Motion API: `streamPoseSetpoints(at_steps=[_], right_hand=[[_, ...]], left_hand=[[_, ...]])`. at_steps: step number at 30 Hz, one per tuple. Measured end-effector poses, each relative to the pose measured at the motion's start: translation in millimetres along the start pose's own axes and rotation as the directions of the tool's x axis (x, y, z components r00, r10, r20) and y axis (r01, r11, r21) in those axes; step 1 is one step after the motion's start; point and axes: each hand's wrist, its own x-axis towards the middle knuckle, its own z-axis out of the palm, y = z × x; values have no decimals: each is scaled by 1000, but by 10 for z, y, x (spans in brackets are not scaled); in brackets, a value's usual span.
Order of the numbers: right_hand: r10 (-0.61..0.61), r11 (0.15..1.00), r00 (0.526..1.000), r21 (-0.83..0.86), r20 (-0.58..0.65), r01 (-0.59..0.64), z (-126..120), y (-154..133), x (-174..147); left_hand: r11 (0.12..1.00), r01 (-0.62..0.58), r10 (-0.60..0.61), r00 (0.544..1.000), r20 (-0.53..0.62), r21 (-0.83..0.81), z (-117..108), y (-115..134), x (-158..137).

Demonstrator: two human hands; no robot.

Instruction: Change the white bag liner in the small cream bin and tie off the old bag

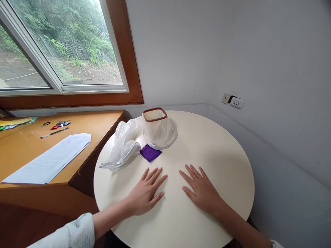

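Observation:
My left hand [147,193] lies flat on the round white table [207,137], fingers spread, holding nothing. To its right, my right hand [200,189] rests palm down on the same tabletop, its fingers also apart. Just beyond my left fingertips is a folded purple cloth [150,153]. Behind the cloth stands a small white bin [152,129] with a brown rim, and a clear plastic bag is gathered around its lower part. A crumpled white plastic bag [124,144] lies left of the cloth, beside the bin.
A wooden desk [108,120] stands at the left, holding sheets of paper [51,160], a pen [54,133] and a bunch of keys [60,124]. Behind it is a window [77,44]. A wall socket [237,102] sits on the wall at the right.

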Motion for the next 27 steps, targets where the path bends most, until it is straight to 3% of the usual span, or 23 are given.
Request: streamPoseSetpoints(at_steps=[3,10,22,27], right_hand=[[0,1000,1000,2,5,0,-2,2,8],[-1,1000,1000,-3,2,1,-3,-11,2],[-12,1000,1000,-2,9,12,22,-21,18],[-45,999,999,23,-4,45,50,49,76]], left_hand=[[1000,11,-10,1000,10,-20,-6,1,2],[998,-30,24,996,-89,-64,26,-32,-27],[994,-15,8,997,-71,-108,-81,21,-36],[992,4,-27,983,-180,-124,-57,16,-58]])
